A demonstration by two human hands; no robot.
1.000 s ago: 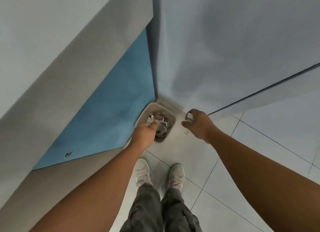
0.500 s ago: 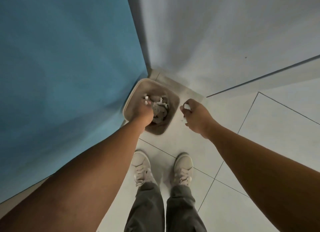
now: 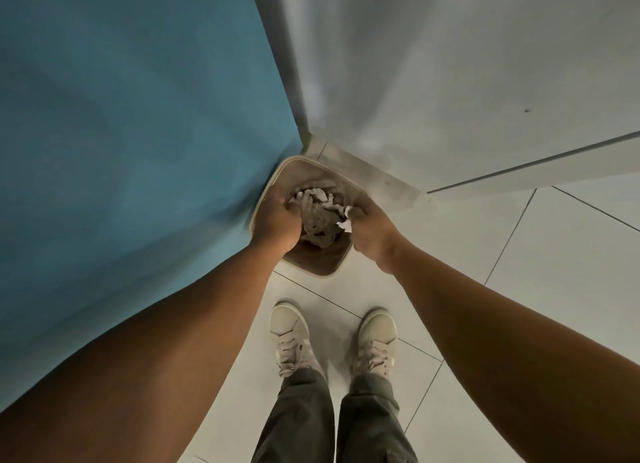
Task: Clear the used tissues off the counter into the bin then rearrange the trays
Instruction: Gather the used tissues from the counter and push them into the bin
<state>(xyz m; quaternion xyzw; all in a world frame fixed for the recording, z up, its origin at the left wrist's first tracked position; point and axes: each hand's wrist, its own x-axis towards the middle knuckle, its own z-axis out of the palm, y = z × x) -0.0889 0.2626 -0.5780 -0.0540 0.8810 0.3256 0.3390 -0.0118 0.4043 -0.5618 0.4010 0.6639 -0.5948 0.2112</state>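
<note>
A beige square bin [image 3: 313, 270] stands on the floor in the corner between a blue panel and a white wall. Crumpled used tissues [image 3: 320, 213] fill it. My left hand [image 3: 277, 218] reaches into the bin's left side with curled fingers; whether it still holds a tissue is hidden. My right hand [image 3: 369, 227] is over the bin's right rim and pinches a white tissue [image 3: 346, 217]. No counter or trays are in view.
The blue panel [image 3: 138, 133] rises close on the left, the white wall [image 3: 450, 82] behind the bin. My two feet in light sneakers [image 3: 289, 338] stand on the white tiled floor [image 3: 519, 255] just in front of the bin.
Both hands have dropped lower and closer to the bin. My right hand moved left from beside the bin to over its rim, still with its tissue. The camera tipped further down.
</note>
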